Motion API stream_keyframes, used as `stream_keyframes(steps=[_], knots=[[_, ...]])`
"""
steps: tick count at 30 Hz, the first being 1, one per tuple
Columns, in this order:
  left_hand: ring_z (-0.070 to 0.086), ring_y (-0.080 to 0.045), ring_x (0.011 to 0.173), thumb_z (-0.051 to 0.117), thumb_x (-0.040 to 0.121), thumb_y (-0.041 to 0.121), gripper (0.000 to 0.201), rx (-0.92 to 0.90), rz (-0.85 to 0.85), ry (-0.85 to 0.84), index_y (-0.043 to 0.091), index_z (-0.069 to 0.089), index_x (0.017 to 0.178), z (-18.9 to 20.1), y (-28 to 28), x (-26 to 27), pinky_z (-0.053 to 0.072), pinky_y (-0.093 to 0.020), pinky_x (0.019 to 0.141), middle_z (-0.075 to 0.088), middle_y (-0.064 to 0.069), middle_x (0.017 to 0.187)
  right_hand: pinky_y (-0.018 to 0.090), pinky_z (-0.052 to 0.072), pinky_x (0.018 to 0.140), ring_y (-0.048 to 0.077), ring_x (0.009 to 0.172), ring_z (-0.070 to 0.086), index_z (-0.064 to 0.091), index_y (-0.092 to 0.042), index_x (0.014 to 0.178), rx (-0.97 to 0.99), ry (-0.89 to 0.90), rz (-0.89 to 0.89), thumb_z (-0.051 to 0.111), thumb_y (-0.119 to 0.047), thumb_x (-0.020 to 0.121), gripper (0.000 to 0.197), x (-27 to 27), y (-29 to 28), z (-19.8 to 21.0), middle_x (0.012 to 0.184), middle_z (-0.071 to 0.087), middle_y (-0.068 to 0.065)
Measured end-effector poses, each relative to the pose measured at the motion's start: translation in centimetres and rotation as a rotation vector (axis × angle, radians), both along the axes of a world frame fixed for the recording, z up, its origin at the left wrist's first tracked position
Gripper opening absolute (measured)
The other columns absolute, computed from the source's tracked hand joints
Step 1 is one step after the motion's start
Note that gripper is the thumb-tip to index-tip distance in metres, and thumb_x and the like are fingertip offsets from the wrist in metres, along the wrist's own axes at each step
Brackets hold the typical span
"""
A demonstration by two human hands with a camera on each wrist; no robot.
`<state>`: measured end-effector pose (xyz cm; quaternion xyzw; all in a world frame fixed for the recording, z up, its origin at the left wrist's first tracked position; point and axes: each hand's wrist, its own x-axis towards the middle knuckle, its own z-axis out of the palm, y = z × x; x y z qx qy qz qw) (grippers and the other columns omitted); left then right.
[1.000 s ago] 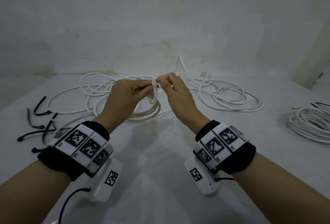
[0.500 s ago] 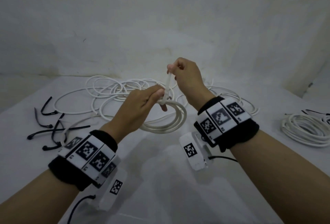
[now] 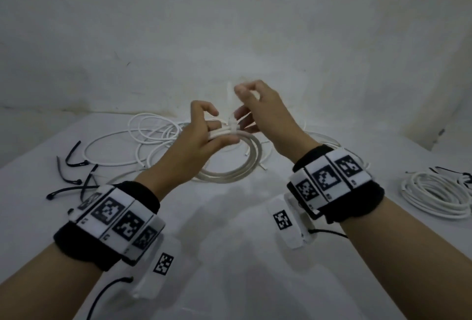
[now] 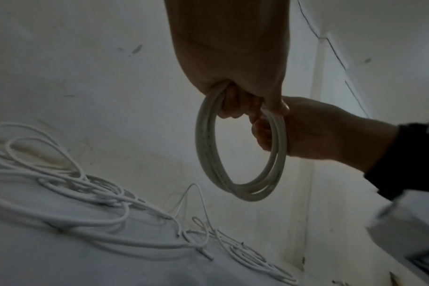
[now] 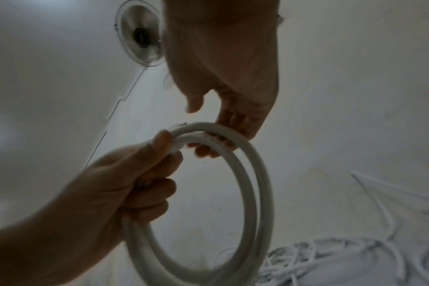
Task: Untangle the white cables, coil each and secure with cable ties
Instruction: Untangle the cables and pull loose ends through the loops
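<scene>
Above the table my left hand (image 3: 204, 138) grips a small coil of white cable (image 3: 245, 164) at its top, thumb over the strands (image 5: 159, 143). A white cable tie (image 3: 229, 95) wraps the coil beside my left fingers, and its tail stands straight up, free. My right hand (image 3: 252, 112) is just right of the tie. Its thumb stands apart, and its fingers (image 5: 233, 123) reach behind the coil's top (image 5: 252, 193) and touch it. In the left wrist view the coil (image 4: 208, 154) hangs as a ring below my left hand (image 4: 243, 104).
Loose tangled white cables (image 3: 153, 138) lie on the white table (image 3: 229, 243) behind the hands. A finished white bundle (image 3: 434, 192) sits at the right edge. Several black cable ties (image 3: 74, 164) lie at the left. A wall stands close behind.
My right hand pulled the tie's tail upward, then let it go and came down beside the coil. My left hand has kept its hold and lifted the coil slightly.
</scene>
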<state>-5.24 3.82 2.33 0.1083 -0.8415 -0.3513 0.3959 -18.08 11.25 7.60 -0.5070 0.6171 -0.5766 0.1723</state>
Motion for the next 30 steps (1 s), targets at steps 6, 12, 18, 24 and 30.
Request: stream_keyframes(steps=[6, 12, 18, 24, 30], knots=[[0.068, -0.006, 0.081, 0.061, 0.076, 0.041, 0.042, 0.050, -0.032, -0.035, 0.029, 0.024, 0.091, 0.3, -0.2, 0.5, 0.049, -0.020, 0.076, 0.070, 0.010, 0.092, 0.020, 0.044, 0.061, 0.015, 0.068, 0.053, 0.066, -0.001, 0.085, 0.121, -0.086, 0.228, 0.060, -0.022, 0.090, 0.023, 0.4, 1.2, -1.5, 0.071, 0.057, 0.007], [0.053, -0.017, 0.068, 0.038, 0.083, 0.027, 0.019, -0.096, 0.010, -0.177, 0.029, 0.023, 0.094, -0.3, -0.5, 1.5, 0.039, -0.032, 0.065, 0.068, -0.005, 0.090, 0.019, 0.044, 0.061, 0.015, 0.066, 0.054, 0.059, -0.011, 0.068, 0.103, -0.090, 0.228, 0.058, -0.016, 0.091, 0.023, 0.6, 1.1, -2.4, 0.078, 0.060, 0.012], [0.054, -0.012, 0.060, 0.035, 0.082, 0.047, 0.037, -0.197, 0.091, -0.174, 0.018, 0.025, 0.100, -0.3, 0.2, 1.1, 0.041, -0.032, 0.058, 0.061, 0.005, 0.073, 0.023, 0.045, 0.057, 0.014, 0.055, 0.055, 0.054, -0.011, 0.065, 0.019, 0.027, 0.098, 0.058, -0.014, 0.091, 0.027, 1.7, 0.5, -2.9, 0.061, 0.057, 0.008], [0.059, -0.009, 0.070, 0.049, 0.073, 0.064, 0.043, -0.037, 0.048, -0.111, 0.030, 0.035, 0.094, -0.8, 0.0, 0.6, 0.045, -0.032, 0.067, 0.063, 0.010, 0.084, 0.038, 0.053, 0.063, 0.023, 0.054, 0.061, 0.057, -0.011, 0.066, 0.005, -0.060, 0.054, 0.062, -0.012, 0.088, 0.023, 1.0, 0.2, -3.2, 0.062, 0.063, 0.012], [0.058, -0.019, 0.075, 0.063, 0.072, 0.058, 0.033, 0.061, 0.015, -0.085, 0.040, 0.044, 0.091, -0.7, 0.2, 0.1, 0.043, -0.030, 0.069, 0.062, 0.001, 0.081, 0.026, 0.047, 0.056, 0.013, 0.051, 0.059, 0.056, -0.008, 0.075, -0.013, -0.014, 0.023, 0.062, -0.011, 0.088, 0.014, 0.1, 0.2, -3.0, 0.060, 0.062, 0.006]])
